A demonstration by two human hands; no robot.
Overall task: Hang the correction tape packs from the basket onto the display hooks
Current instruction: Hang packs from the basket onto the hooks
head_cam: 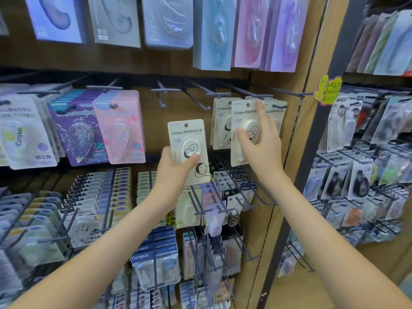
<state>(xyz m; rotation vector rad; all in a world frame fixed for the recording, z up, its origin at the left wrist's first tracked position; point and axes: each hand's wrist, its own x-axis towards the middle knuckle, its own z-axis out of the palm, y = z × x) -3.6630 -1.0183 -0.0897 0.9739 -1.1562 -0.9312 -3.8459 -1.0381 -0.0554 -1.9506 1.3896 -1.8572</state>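
Packs of cream correction tape are in both hands, raised to the middle row of the display; the basket is not in view. The right hand (258, 143) grips the right pack (239, 121) with thumb and fingers clamped round its blister, while the index finger (259, 110) stretches up along the card toward the hole (248, 105) at its top. This pack sits in front of the hung packs (219, 121) of the same design and level with a hook tip (279, 106) just to its right, so the step in hand looks like threading it onto that hook. To do it well, the card should be kept upright and square to the hook, with the hole brought in line with the tip before any push. The raised index finger can steady the top edge so the thin card does not bend or catch. Once the tip is through, the pack should be slid back until it touches those behind. The left hand (174, 166) holds the left pack (189, 139) lower and further left, thumb pressed on its blister and fingers behind. It is best held clear of the row until the right pack hangs free. An empty hook (161, 101) further left could take it if the right one fills.
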